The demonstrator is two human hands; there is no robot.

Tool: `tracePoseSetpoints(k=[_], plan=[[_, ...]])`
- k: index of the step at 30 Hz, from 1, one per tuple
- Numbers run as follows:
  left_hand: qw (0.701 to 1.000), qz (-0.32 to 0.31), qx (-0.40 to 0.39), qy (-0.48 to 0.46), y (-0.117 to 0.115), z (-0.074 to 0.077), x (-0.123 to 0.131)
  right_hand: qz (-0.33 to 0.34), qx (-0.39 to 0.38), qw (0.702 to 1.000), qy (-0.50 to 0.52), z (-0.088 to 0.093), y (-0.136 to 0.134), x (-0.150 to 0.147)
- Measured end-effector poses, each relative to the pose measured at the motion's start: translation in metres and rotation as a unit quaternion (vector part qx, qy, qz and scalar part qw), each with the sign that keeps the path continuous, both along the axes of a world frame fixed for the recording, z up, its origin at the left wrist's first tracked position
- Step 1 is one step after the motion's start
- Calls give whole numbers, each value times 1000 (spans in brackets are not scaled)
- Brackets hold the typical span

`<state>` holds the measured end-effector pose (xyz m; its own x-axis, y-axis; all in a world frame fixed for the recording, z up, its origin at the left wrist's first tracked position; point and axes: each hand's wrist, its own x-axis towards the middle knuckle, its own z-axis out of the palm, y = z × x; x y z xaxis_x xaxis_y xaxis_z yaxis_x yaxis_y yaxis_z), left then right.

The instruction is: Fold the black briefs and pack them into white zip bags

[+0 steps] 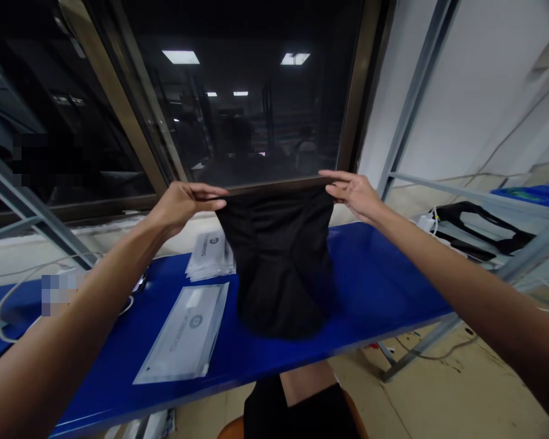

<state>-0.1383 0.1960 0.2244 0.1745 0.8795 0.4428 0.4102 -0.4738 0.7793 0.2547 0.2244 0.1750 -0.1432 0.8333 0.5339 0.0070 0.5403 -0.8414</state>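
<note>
Gripping one top corner each, the left hand (179, 204) and right hand (354, 192) pinch the black garment (279, 256) stretched between them; it hangs above the blue table (384, 280), its lower edge brushing the surface right of a flat clear bag (185, 332)

Black garment (279, 262), blue table (379, 280)
</note>
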Motion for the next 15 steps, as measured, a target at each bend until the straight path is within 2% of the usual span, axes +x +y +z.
tracePoseSetpoints(k=[2, 4, 7, 8, 10, 13, 15], plan=[[999, 7, 36, -15, 9, 13, 1, -34, 56, 998, 5, 12, 9, -2], [996, 18, 87, -17, 8, 24, 1, -63, 120, 991, -18, 25, 7, -1], [984, 49, 167, 25, -11, 24, 1, -102, 184, 973, -98, 31, -14, 2], [977, 55, 196, 55, -21, 17, 1, -112, 194, 966, -130, 28, -24, 4], [955, 39, 259, 140, -45, -6, 1, -106, 202, 952, -206, 12, -47, 11], [900, -72, 336, 269, -90, -57, 4, -13, 189, 922, -337, -26, -85, 29], [862, -149, 348, 338, -123, -95, 8, 67, 157, 887, -430, -53, -109, 44]])
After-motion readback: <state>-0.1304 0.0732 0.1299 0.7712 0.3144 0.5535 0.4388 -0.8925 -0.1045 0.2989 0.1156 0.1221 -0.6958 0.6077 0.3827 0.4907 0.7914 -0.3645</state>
